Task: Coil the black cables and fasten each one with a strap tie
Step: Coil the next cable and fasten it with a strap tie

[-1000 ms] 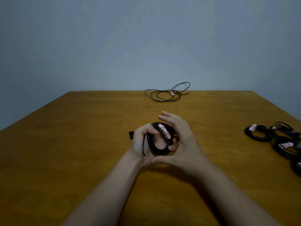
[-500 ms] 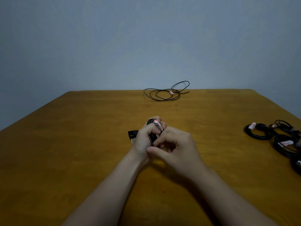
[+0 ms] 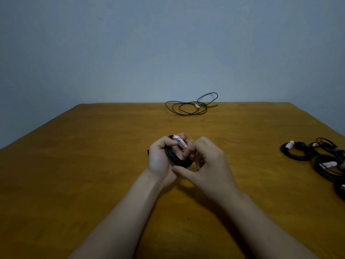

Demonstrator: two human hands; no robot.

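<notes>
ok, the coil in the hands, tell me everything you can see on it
The coil is thin black cable wound into several tight loops, matte and rubbery-looking. A white strap with red print is wrapped across its top. The coil is held above the table, tilted towards the camera. The left hand grips its left side, fingers curled through. The right hand holds its right side, thumb beneath. A dark stub, likely its end, pokes out left.
</notes>
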